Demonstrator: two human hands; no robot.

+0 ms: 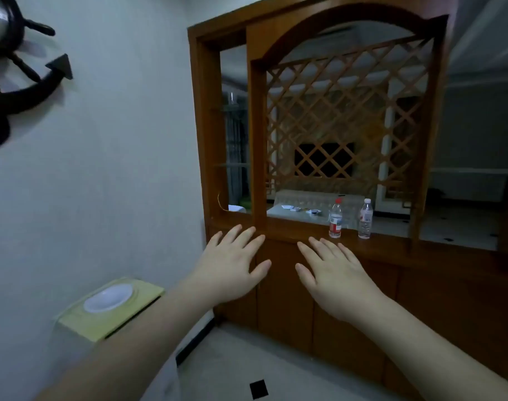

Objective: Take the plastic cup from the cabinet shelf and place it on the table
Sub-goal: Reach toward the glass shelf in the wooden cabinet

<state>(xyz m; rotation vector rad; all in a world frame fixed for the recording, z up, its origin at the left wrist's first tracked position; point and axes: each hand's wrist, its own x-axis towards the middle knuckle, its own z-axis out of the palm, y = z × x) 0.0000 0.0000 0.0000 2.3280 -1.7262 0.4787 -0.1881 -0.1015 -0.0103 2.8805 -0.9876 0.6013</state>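
Observation:
A clear plastic cup (232, 98) stands on a high glass shelf in the narrow left opening of the wooden cabinet (287, 273). My left hand (232, 264) and my right hand (333, 273) are both stretched out flat, palms down, fingers apart, in front of the cabinet's lower doors. Neither hand holds anything. Both are well below the cup. A small yellow-topped table (131, 311) with a white dish (108, 298) on it stands at the lower left against the wall.
Two water bottles (335, 218) (365, 219) stand on the cabinet ledge, right of my hands. A wooden lattice panel (345, 117) fills the arched middle opening. A dark anchor-shaped ornament (21, 91) hangs on the left wall. The floor is pale tile.

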